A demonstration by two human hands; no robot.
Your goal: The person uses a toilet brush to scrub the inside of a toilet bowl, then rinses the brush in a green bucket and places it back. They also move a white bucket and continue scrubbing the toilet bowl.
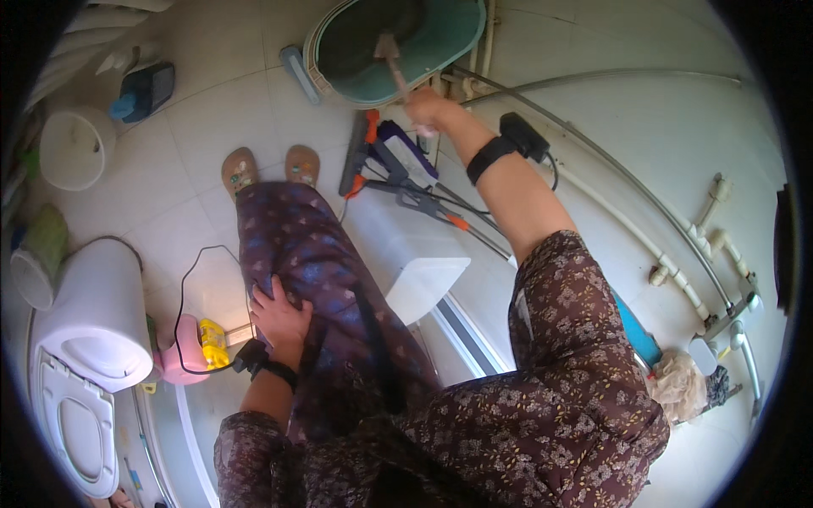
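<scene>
My right hand (424, 109) reaches forward, gripping the handle of a pale pinkish brush-like tool (394, 66). The tool's wider head is over the inside of a green oval basin (438, 47) with a pale rim; blur leaves it unclear whether the head touches the basin. Dark shade covers much of the basin's interior. My left hand (279, 314) lies on the front of my dark patterned skirt (324, 273), fingers spread, holding nothing. Black straps with small wired devices are on both forearms.
A squeegee (359, 155), a purple-edged mop (406, 149) and a white bin (425, 279) stand right of my legs. A toilet (95, 317) and pink container (184, 355) are at left. Beyond are a white bucket (76, 149) and blue bottle (146, 92). Pipes (622, 222) line the right wall.
</scene>
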